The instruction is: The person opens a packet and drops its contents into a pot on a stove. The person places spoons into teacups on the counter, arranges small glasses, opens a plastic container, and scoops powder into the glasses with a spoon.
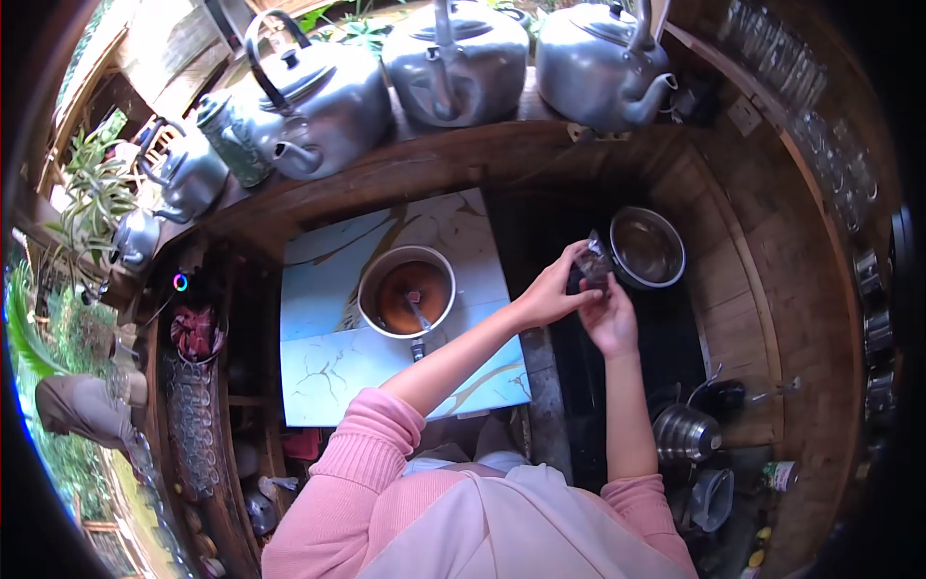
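Both hands meet at the right, over a dark surface beside a metal pot. My left hand (pixel 552 289) pinches a small clear plastic packet (pixel 593 267) with dark contents; its kind I cannot make out. From below, my right hand (pixel 612 318) has its fingers on the same packet. Close by on the right stands the metal pot (pixel 680 265), with what looks like clear liquid inside. Left of my hands, a light-coloured saucepan (pixel 363 307) holds brown liquid. A spoon (pixel 419 311) leans in it, and its dark handle points toward me.
The saucepan stands on a marble-patterned tabletop (pixel 328 376). Large metal kettles (pixel 463 72) line the ledge at the back. A steel kettle (pixel 683 432) sits low on the right. Glasses (pixel 193 425) are racked at left; more glasses (pixel 830 154) stand on the right shelf.
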A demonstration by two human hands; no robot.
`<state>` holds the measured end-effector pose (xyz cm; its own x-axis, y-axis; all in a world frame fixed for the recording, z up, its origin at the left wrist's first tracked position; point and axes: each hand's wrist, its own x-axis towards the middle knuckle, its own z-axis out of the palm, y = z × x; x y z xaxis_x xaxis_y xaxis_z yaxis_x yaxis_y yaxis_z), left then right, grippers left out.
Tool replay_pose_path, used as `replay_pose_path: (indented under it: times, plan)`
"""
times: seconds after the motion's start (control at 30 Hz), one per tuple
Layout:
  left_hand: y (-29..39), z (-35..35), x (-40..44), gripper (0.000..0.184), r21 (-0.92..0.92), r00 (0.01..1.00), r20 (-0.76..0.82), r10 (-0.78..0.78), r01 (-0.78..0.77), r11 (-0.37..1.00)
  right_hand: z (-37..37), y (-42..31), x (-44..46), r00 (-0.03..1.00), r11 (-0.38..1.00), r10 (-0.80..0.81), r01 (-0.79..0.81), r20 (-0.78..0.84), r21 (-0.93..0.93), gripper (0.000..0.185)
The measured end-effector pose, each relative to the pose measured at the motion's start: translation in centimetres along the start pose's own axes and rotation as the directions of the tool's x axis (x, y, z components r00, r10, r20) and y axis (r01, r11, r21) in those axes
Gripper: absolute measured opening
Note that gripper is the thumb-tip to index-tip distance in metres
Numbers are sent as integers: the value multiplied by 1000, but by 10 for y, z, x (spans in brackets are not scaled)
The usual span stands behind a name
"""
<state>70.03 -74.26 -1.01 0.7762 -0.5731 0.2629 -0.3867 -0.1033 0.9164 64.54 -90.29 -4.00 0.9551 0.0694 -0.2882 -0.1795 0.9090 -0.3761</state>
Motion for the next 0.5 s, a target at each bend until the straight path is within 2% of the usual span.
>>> replay_pose_path:
  times: [0.07, 0.1, 0.13, 0.17, 0.2, 0.27, 0.33, 0.4, 0.47, 0.5]
  plan:
    - [-12, 15, 17, 81, -122, 999, 7, -49, 49, 991, -13, -27, 7, 990, 991, -136, 135, -32, -27, 23]
    - [-15, 21, 24, 81, -127, 999, 21, -49, 51, 991, -19, -40, 11, 979, 981, -194, 194, -60, -15, 20]
    - [-18, 26, 31, 78, -159, 992, 38, -120, 124, 979, -23, -52, 15, 963, 971, -240, 241, -126, -12, 19]
    - [-21, 31, 37, 74, -190, 980, 57, -189, 196, 962, -29, -66, 21, 936, 951, -309, 297, -168, -92, 20]
    - [-26, 37, 42, 74, -194, 980, 68, -188, 198, 961, -35, -80, 26, 903, 922, -376, 345, -205, -174, 21]
    - [-37, 48, 50, 67, -318, 973, 121, -195, 224, 921, -47, -105, 37, 872, 843, -476, 416, -115, -341, 25]
    - [-43, 56, 57, 66, -324, 965, 147, -218, 256, 911, -41, -119, 42, 851, 804, -515, 438, -103, -402, 32]
    - [-50, 64, 60, 64, -327, 954, 172, -244, 289, 900, -37, -127, 46, 725, 632, -671, 448, -157, -632, 38]
    - [-57, 71, 63, 62, -338, 959, 162, -231, 274, 901, -33, -135, 48, 720, 656, -665, 437, -197, -615, 39]
    - [-58, 73, 65, 62, -336, 959, 164, -230, 274, 901, -34, -139, 51, 707, 621, -674, 385, -214, -683, 37]
